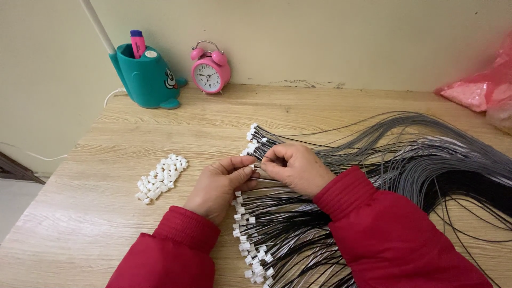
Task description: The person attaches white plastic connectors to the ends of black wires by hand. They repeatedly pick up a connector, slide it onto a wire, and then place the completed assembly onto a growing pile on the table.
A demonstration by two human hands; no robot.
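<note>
A: Left hand?

B: Curled over near the table edge, thumb and forefinger pinched shut on a small white connector. Barely visible between the fingertips.

A: Right hand?

B: Closed too, fingertips meeting the left ones, pinching a thin wire at that same connector. Hard to tell whether already seated or only touching.

A: Rest of the wires?

B: Fanned across the wooden table as a black and grey wire bundle, white-tipped ends above and below the hands. Partly hidden under the red sleeves, cut off at the right and bottom edges.

A: Loose parts?

B: Pile of white connectors left of the hands, well apart. Farther back, a teal pen holder and pink alarm clock; pink plastic bag cropped at right.
</note>
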